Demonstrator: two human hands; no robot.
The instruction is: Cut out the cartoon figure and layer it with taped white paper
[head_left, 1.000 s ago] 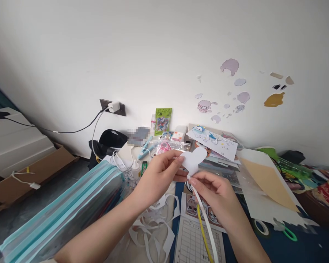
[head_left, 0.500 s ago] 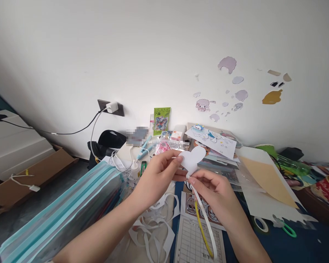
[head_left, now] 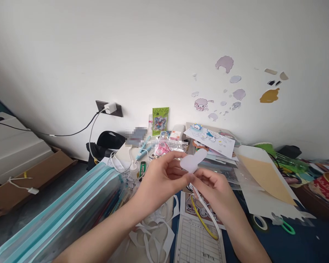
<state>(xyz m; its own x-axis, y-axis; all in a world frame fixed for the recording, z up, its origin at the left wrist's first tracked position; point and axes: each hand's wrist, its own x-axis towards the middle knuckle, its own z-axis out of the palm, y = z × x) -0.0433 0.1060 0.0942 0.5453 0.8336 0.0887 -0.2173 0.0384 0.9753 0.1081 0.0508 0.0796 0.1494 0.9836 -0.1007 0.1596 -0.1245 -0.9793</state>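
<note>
A white heart-shaped paper cutout [head_left: 193, 161] stands above my fingertips, tilted to the right. My left hand [head_left: 168, 175] is closed at the heart's lower end, its thumb pressed there and its fingers behind the paper. Below the heart, my right hand [head_left: 212, 186] pinches the top of a thin band [head_left: 207, 212], white on one side and yellow on the other. The band hangs in a narrow loop over a printed grid sheet [head_left: 192, 237]. My fingertips meet and hide the join between heart and band.
White paper offcuts [head_left: 153, 233] lie below my left arm, beside a clear zip pouch with turquoise trim [head_left: 57, 215]. At right are green-handled scissors [head_left: 287, 227], a tape roll [head_left: 260, 222] and a large paper sheet [head_left: 252, 182]. Paper cutouts [head_left: 224, 64] stick to the wall behind.
My left thumb has moved from the heart's left lobe down to its base, beside my right thumb. The heart leans more, and the hanging loop has shifted slightly and risen.
</note>
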